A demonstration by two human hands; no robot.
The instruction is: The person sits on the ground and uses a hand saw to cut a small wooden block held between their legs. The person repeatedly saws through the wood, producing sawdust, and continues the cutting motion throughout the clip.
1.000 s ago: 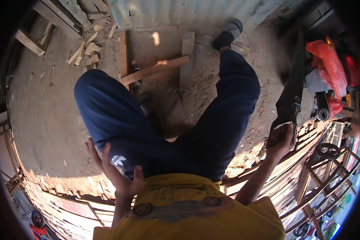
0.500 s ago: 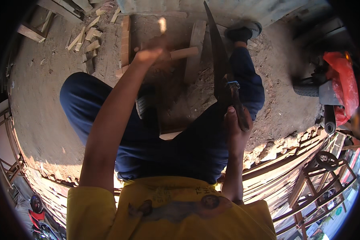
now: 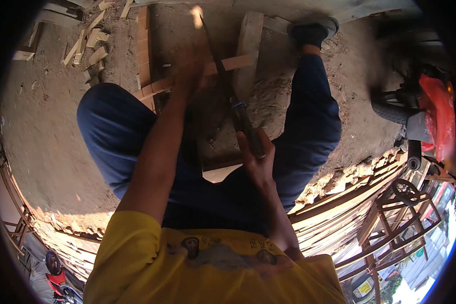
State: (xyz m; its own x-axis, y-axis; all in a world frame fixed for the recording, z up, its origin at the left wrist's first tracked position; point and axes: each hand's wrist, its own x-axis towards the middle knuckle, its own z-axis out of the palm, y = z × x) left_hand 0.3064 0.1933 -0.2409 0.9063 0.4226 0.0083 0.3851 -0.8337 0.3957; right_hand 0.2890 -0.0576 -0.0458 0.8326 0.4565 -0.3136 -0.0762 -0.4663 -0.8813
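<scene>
Right hand (image 3: 256, 157) grip clamped on saw (image 3: 228, 91) handle, blade running up-left away from it across the wood strip (image 3: 197, 73), which lies crosswise on the dirt floor (image 3: 50, 126); left hand (image 3: 190, 71) presses the strip, nearer it.

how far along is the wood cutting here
Early, by the look of it. Done: offcuts already lie on the dirt. In hand: the left hand steadies a wooden strip on the block, while the right hand holds the long blade across it. Left: the strip looks uncut.
</scene>
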